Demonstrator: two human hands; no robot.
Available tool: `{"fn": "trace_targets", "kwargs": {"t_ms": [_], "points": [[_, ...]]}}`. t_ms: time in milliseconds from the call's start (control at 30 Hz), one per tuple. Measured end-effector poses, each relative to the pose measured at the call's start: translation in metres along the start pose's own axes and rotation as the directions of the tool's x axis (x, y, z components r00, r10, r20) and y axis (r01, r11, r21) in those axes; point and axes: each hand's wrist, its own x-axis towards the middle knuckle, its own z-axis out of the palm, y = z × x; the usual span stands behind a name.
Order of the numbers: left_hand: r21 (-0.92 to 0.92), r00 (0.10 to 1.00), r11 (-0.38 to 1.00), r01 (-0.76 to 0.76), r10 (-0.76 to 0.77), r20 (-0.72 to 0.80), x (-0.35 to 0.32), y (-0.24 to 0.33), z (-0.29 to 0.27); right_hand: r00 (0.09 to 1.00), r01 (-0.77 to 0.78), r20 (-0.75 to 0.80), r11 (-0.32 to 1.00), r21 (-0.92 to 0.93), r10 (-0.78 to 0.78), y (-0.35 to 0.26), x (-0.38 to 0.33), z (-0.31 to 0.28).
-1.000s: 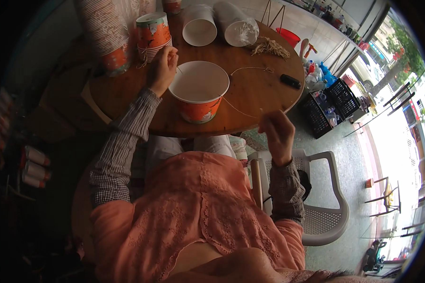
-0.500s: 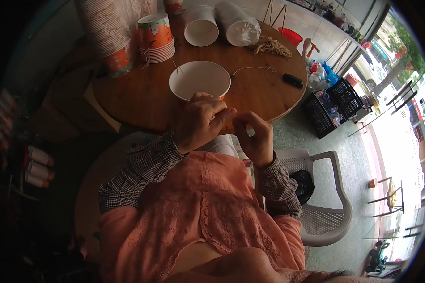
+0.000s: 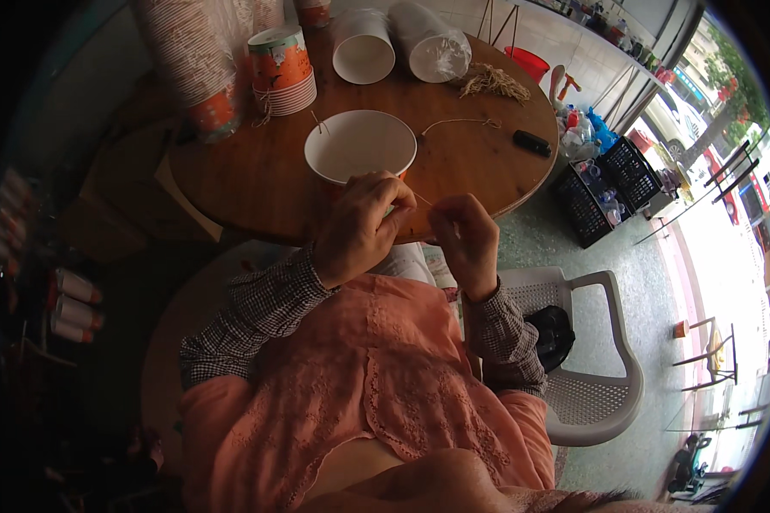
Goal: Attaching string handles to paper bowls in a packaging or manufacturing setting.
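A white-lined paper bucket (image 3: pixel 359 145) with an orange outside stands upright at the table's near side. One thin cord end (image 3: pixel 319 122) pokes up at its left rim, and a cord (image 3: pixel 458 122) runs out from its right rim over the tabletop. In front of the bucket, my left hand (image 3: pixel 364 222) has its fingers pinched together, covering part of the bucket's near wall. My right hand (image 3: pixel 468 239) is just to the right, thumb and fingertips pressed together. A short stretch of thin string (image 3: pixel 422 200) shows between the two hands; its ends are hidden in the fingers.
The round wooden table (image 3: pixel 470 162) carries a tall bucket stack (image 3: pixel 188 60), a short stack (image 3: pixel 284 73), wrapped white buckets (image 3: pixel 428 43), a cord bundle (image 3: pixel 494 83) and a black object (image 3: pixel 531 143). A grey plastic chair (image 3: pixel 607 342) and black crates (image 3: pixel 586 205) are on the right.
My hands have drawn slightly apart, the right one shifting a little right, and string now shows between them. The left fingers have curled in. The bucket has barely moved.
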Motion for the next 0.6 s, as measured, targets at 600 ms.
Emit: {"fn": "trace_targets", "kwargs": {"t_ms": [600], "points": [[-0.124, 0.968, 0.967, 0.221, -0.202, 0.147, -0.0043, -0.0010, 0.0018, 0.997, -0.061, 0.046, 0.998, 0.028, 0.060, -0.0045, -0.0016, 0.0042]]}}
